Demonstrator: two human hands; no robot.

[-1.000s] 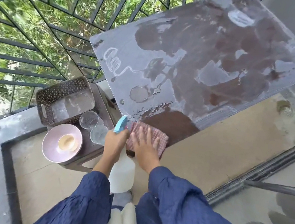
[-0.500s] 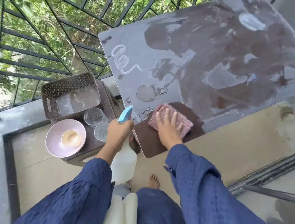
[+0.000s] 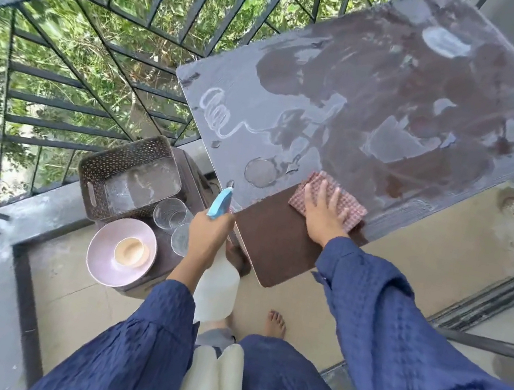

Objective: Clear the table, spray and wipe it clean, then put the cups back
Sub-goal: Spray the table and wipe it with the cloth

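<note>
Flatly, the right hand [image 3: 323, 213] is lying open with its fingers spread, pressing down on a red checked cloth [image 3: 329, 199] near the front edge of the table [image 3: 357, 116]; the left hand [image 3: 207, 237] is curling closed around the neck of a white spray bottle [image 3: 216, 290], whose blue nozzle [image 3: 221, 203] is poking up above the knuckles, and the bottle body is hanging below the hand, beside the table's near corner. Under and behind the cloth a dark brown, clean-looking patch is showing, reaching to the near corner; the rest of the tabletop is looking grey and filmy, with wet smears, a round ring mark just left of the cloth and a looping white trail farther left. Both arms are wearing blue textured sleeves [image 3: 398, 320].

Left of the table a low brown stool [image 3: 172, 257] is carrying the cleared things; two clear glass cups [image 3: 174, 215] are standing side by side next to a perforated brown basket [image 3: 126, 156], and a pink bowl [image 3: 103, 251] with a small tan dish inside is sitting at the stool's front. A bare foot [image 3: 276, 324] is resting on the beige floor; a black metal railing [image 3: 66, 67] is standing beyond, with green foliage behind it.
</note>
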